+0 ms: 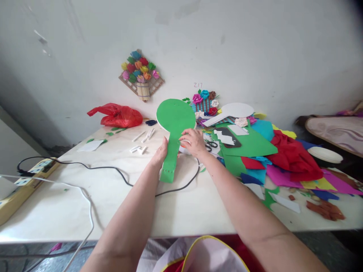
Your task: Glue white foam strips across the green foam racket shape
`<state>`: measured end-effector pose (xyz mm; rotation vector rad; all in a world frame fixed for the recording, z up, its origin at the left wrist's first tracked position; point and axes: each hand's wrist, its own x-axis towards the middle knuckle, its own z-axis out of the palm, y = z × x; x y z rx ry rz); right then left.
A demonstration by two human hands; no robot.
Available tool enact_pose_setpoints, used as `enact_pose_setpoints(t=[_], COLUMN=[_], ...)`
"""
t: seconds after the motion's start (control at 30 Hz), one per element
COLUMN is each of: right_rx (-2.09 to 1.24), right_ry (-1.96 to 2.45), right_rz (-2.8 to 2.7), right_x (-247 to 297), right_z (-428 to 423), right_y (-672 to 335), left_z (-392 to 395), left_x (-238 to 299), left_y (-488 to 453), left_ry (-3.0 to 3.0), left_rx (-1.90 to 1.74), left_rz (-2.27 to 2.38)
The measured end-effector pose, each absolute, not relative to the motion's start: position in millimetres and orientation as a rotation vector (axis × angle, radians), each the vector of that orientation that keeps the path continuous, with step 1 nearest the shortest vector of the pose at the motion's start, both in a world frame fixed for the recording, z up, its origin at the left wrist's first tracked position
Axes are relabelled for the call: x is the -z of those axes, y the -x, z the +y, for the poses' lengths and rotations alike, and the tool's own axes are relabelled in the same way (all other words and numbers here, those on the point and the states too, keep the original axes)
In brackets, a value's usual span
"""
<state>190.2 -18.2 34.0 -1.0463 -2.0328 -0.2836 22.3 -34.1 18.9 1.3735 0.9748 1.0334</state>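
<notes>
A green paddle-shaped cutout [176, 117], round at the top with a long straight handle, is held up over the table. A white layer shows along the lower edge of its round part. My left hand [161, 152] grips the handle from the left, thumb in front and the other fingers hidden behind. On the right edge, just under the round part, my right hand [193, 141] has its bent fingers against the green sheet. Small marks run across the handle near its bottom end. Black-handled scissors [211, 146] lie just right of my right hand.
White sticks [143, 139] and a red plastic bag [120, 115] lie at the left, near a power strip [31, 181]. A black cable [113, 167] crosses the table. At right are a white paddle cutout [237, 110], a phone [228, 137] and piled coloured sheets [295, 155].
</notes>
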Motion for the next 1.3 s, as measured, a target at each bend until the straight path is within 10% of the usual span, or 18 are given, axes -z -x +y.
enact_pose_setpoints(t=[1.3], right_rx=[0.736], right_ry=[1.281], right_rz=[-2.027], right_x=[-31], right_z=[-36], right_y=[-163], left_z=[-35], left_x=[-16], left_y=[-35], left_ry=[-1.289], left_rx=[-1.181], left_rz=[1.016])
